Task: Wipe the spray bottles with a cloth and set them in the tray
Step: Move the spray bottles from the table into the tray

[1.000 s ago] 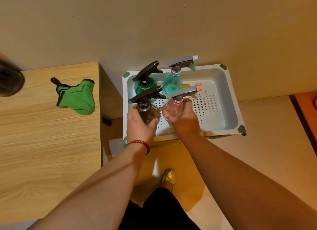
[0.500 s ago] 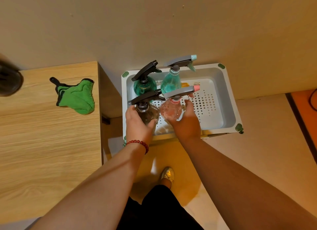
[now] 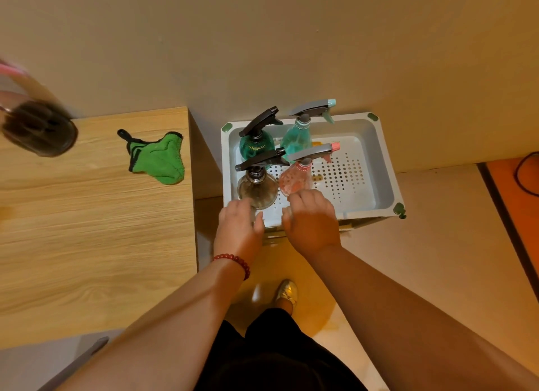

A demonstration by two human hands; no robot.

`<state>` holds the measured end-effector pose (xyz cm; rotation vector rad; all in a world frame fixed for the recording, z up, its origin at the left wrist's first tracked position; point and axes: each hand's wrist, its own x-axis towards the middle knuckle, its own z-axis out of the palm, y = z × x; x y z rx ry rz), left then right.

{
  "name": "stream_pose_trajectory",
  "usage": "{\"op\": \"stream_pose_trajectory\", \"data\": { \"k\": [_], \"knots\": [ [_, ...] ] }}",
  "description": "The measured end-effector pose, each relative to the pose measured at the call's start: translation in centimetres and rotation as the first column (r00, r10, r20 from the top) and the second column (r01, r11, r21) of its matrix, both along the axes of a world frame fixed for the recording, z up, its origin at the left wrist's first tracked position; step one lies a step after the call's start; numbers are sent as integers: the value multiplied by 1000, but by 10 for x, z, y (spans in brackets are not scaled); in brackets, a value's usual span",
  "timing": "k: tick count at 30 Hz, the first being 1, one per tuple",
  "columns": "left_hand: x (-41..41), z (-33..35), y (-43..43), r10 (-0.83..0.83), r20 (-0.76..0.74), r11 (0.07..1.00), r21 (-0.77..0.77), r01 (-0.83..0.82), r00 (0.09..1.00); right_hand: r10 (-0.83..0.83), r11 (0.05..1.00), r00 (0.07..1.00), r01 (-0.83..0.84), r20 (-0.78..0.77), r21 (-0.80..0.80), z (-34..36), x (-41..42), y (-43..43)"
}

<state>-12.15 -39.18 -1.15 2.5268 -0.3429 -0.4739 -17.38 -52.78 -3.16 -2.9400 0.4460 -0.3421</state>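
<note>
Four spray bottles are being kept standing up in the tray (image 3: 382, 163), all in its left half. The dark green bottle (image 3: 256, 147) and the teal bottle (image 3: 297, 141) are being kept at the tray's back wall. The clear bottle (image 3: 258, 188) and the pink bottle (image 3: 294, 180) are being kept just in front of them, near the tray's front rim. Every spray head is being pointed toward the tray's right side.

The left hand (image 3: 239, 230) is being held over the tray's front rim, just by the clear bottle. Its fingers (image 3: 240, 207) are being kept loosely bent and nothing is being gripped. Whether the bottle is being touched cannot be told. The right hand (image 3: 310, 221) is being held beside it, by the pink bottle. Its fingers (image 3: 303, 196) are being kept loosely bent too, with nothing being held.

The green cloth (image 3: 159, 160) is being left crumpled on the wooden surface (image 3: 87, 230), left of the tray and well apart from both hands. The left hand is being kept nearer to it. If more wiping is being planned, the cloth is probably best reached by that hand, leftward from the tray. The job is being judged as almost done.
</note>
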Motion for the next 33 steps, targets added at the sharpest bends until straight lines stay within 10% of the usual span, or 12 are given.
{"op": "stream_pose_trajectory", "data": {
  "k": [6,33],
  "knots": [
    [12,33,28,-319,217,939,208,275,923,114,993,992,-115,-60,-5,36,12,30],
    [117,70,335,38,254,977,194,-90,966,374,925,908,-350,-189,148,105,158,287]
  ]
}}
